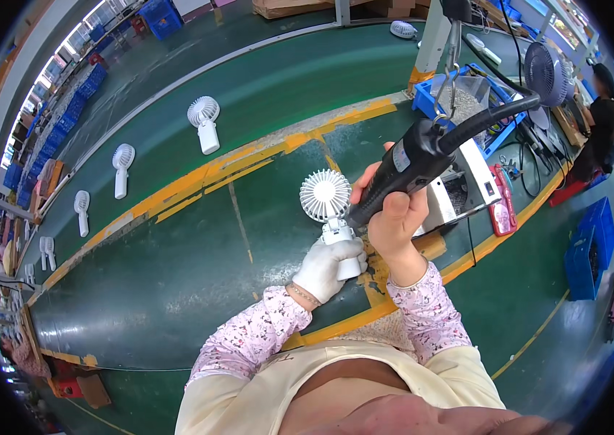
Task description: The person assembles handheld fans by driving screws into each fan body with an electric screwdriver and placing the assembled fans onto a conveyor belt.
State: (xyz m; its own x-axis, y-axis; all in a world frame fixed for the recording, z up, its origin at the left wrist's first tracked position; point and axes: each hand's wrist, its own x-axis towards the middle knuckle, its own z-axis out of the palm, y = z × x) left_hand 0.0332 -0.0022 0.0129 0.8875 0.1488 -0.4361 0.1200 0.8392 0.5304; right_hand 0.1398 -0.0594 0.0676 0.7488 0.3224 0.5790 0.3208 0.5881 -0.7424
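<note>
My left hand [327, 270], in a white glove, is closed around the handle of a small white handheld fan [326, 197]. The fan's round slatted head points up, above the green bench. My bare right hand [398, 217] grips a black electric screwdriver [402, 168] with a thick black cable. The tool slants down to the left, its lower end close beside the fan's neck; whether its tip touches the fan is hidden. Both forearms wear floral sleeves.
Several white fans, one nearest [204, 123], lie spaced along the green belt beyond the yellow tape. At right are a blue tray of small screws [459, 90], a white box [482, 170], a red case [503, 201] and a desk fan [546, 75]. Another person [600, 123] stands far right.
</note>
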